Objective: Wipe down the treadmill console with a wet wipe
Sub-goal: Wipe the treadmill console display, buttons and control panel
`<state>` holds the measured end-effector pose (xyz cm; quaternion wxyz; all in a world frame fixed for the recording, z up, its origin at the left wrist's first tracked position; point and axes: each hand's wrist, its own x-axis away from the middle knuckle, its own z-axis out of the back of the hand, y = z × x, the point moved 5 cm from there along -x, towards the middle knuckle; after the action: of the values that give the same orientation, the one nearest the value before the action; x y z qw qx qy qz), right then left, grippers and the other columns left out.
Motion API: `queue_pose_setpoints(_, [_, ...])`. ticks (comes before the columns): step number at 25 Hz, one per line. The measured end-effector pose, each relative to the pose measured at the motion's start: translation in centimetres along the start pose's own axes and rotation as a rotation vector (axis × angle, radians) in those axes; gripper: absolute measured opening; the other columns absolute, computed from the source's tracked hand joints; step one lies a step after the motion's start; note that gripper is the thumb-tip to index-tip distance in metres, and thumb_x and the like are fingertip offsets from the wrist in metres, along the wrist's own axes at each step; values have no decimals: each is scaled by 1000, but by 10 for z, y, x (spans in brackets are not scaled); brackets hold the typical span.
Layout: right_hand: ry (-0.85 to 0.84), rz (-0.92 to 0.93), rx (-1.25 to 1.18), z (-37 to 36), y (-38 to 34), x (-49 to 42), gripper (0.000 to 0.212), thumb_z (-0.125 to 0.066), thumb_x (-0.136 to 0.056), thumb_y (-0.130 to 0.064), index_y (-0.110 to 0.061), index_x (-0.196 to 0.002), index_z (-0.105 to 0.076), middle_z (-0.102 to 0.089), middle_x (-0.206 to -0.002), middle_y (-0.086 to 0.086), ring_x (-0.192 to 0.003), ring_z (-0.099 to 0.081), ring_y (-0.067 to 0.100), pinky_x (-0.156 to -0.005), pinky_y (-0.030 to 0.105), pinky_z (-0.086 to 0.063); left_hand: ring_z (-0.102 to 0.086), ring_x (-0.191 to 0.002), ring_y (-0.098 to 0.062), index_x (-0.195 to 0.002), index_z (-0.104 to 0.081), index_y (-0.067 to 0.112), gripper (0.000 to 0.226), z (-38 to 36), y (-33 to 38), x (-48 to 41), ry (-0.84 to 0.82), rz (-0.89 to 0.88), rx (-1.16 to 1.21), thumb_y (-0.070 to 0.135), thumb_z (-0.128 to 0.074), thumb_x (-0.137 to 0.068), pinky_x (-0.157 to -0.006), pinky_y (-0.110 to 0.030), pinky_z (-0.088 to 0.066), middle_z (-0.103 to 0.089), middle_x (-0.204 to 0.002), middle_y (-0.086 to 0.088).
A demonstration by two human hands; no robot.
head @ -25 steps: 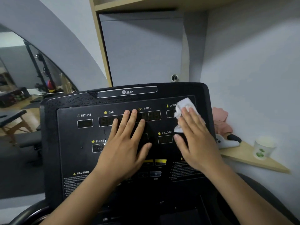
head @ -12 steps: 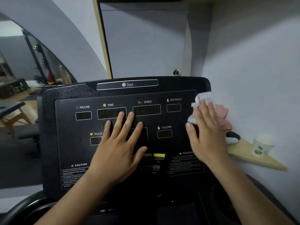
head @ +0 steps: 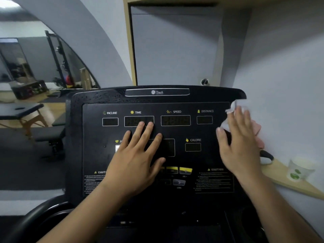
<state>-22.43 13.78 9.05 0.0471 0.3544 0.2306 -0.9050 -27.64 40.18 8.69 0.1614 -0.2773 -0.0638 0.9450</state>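
Console point(head: 94, 151) right edge: your right hand point(head: 240, 148) presses the wet wipe point(head: 235, 106) flat-fingered; left hand point(head: 136, 160) lies flat, likely bracing it.

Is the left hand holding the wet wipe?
No, the left hand rests flat and bare on the console, while the wet wipe sits under the right hand.

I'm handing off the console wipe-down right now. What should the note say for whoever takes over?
Left hand: flat with fingers straight, resting mid-panel on the black treadmill console, fingertips at the TIME readout.
Right hand: fingers straight, pressing the white wet wipe at the console's upper right edge, blurred by motion.
Done: over the last second the wipe swept from the DISTANCE readout out to that edge.
Left, likely: the patch under the left hand, the yellow button row, and the left side.
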Motion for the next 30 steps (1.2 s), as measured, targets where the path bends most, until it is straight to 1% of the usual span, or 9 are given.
queue_pose_setpoints(4, [-17, 186, 56, -29, -73, 0, 68, -26, -99, -51, -12, -154, -18, -4, -163, 3, -150, 9, 17, -122, 46, 0, -18, -150, -33, -147, -43, 18, 64, 1, -8, 7, 5, 31, 14, 54, -32, -96, -114, -56, -32, -26, -161, -14])
queue_pose_setpoints(12, [-139, 458, 91, -83, -189, 12, 68, -24, -99, -52, -13, -154, -19, -4, -164, 3, -150, 9, 18, -121, 48, -1, -18, -150, -33, -147, -43, 15, 66, 7, -75, 54, 8, 209, -6, 54, -32, -96, -115, -54, -31, -26, -161, -14])
queue_pose_setpoints(15, [-174, 570, 95, -99, -228, 16, 67, -27, -98, -49, -13, -155, -17, -5, -164, 3, -150, 9, 19, -121, 47, 0, -23, -148, -35, -144, -47, 12, 67, 5, -105, 78, -19, 302, -12, 54, -31, -95, -114, -53, -33, -32, -158, -15])
queue_pose_setpoints(18, [-207, 700, 108, -114, -268, 14, 66, -30, -97, -44, -11, -153, -23, -12, -163, 5, -151, 2, 21, -121, 46, 0, -31, -145, -37, -140, -52, 11, 66, 2, -123, 97, -29, 344, -21, 53, -32, -95, -111, -54, -37, -39, -153, -17])
queue_pose_setpoints(20, [-237, 786, 141, -120, -294, 10, 65, -31, -96, -42, -11, -152, -26, -14, -163, 5, -151, -1, 21, -121, 45, 1, -35, -143, -37, -138, -55, 9, 65, 1, -129, 106, -32, 360, -15, 53, -32, -94, -110, -54, -39, -43, -151, -17])
queue_pose_setpoints(24, [-281, 867, 187, -129, -321, 2, 63, -31, -97, -39, -14, -154, -22, -10, -164, 4, -150, 1, 21, -121, 44, 3, -42, -139, -34, -134, -59, 7, 61, 6, -131, 115, 17, 337, 25, 47, -37, -93, -109, -51, -41, -49, -146, -18])
queue_pose_setpoints(26, [-262, 949, 173, -129, -318, 22, 62, -33, -92, -36, -11, -149, -34, -25, -160, 8, -149, -13, 25, -121, 46, -6, -48, -135, -31, -129, -63, 7, 55, 15, -133, 120, 97, 318, 68, 41, -44, -90, -108, -46, -44, -55, -141, -16])
queue_pose_setpoints(28, [-334, 1128, 171, -137, -304, 68, 62, -37, -84, -35, -5, -137, -52, -46, -148, 14, -143, -32, 30, -118, 49, -21, -53, -130, -30, -126, -65, 7, 53, 19, -137, 126, 164, 326, 108, 37, -48, -86, -104, -42, -47, -59, -137, -15])
queue_pose_setpoints(30, [-447, 1258, 232, -144, -282, 98, 60, -42, -84, -37, -4, -132, -56, -52, -142, 14, -141, -36, 30, -118, 47, -22, -55, -129, -29, -125, -65, 6, 52, 16, -136, 130, 170, 332, 116, 33, -46, -85, -101, -39, -48, -61, -135, -15])
